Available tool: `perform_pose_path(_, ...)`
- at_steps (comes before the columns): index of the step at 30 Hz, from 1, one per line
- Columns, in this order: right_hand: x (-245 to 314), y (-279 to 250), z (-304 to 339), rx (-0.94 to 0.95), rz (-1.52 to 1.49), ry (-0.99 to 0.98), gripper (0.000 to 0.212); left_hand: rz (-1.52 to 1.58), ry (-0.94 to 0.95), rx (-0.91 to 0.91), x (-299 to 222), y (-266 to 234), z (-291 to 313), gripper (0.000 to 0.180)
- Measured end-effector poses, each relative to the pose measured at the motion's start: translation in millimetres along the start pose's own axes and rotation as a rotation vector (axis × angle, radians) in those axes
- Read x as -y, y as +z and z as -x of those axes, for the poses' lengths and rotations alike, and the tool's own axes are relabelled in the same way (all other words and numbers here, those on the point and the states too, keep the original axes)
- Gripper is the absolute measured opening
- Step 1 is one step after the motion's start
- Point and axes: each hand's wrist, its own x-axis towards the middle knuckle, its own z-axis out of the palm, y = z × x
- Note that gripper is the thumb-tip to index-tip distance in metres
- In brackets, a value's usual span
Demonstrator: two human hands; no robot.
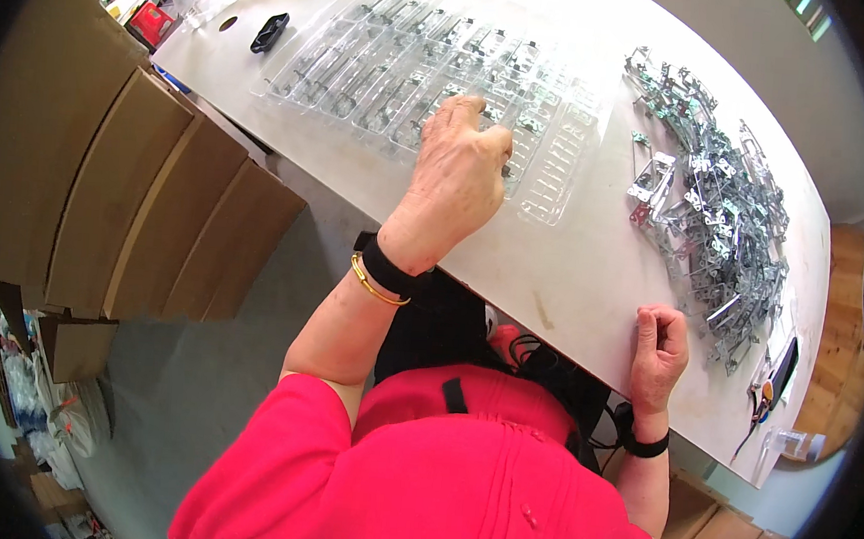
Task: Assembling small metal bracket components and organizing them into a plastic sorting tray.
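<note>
The likeliest trouble lies around the clear moulded plastic tray [561,190] in the middle of the table, where the person's left hand [459,166] is bent down over the right-hand compartments: thin, flexible plastic could flex or slide if the palm or the black wristband [388,267] catches its near edge, tipping the slim silver metal brackets [346,103] out of their slots. The left fingers are drawn narrow and point downward; whether they pinch a bracket cannot be told. The right hand [658,355] rests at the table's near edge, fingers loosely curled, and its grasp, if any, is hidden too. Beside it on the far right spreads a tangled heap of grey metal pieces [725,230]; because these look interlocked, pulling one might drag others along or bend thin arms. As for containers, the tray carries brackets in rows across its left and middle, while the ridged strip at its right end shows only clear plastic. A small black oblong dish [268,33] sits beyond its far left corner, its contents unreadable. Large brown cardboard boxes [109,167] stand at the left, their insides unseen.
</note>
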Motion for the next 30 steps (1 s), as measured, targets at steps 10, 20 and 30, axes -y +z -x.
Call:
perform_pose_path(10,0.7,0.9,1.4,-0.020,0.026,0.006,0.011,0.075,0.009,-0.131,-11.9,-11.8,3.5,0.016)
perform_pose_path(20,13.0,-13.3,9.3,0.053,-0.077,0.109,0.009,0.108,0.160,-0.347,-26.1,-24.0,74.7,0.017)
perform_pose_path(30,22.2,-36.2,17.8,0.033,0.059,0.032,0.010,0.285,0.253,-0.087,-28.3,16.0,96.1,0.019)
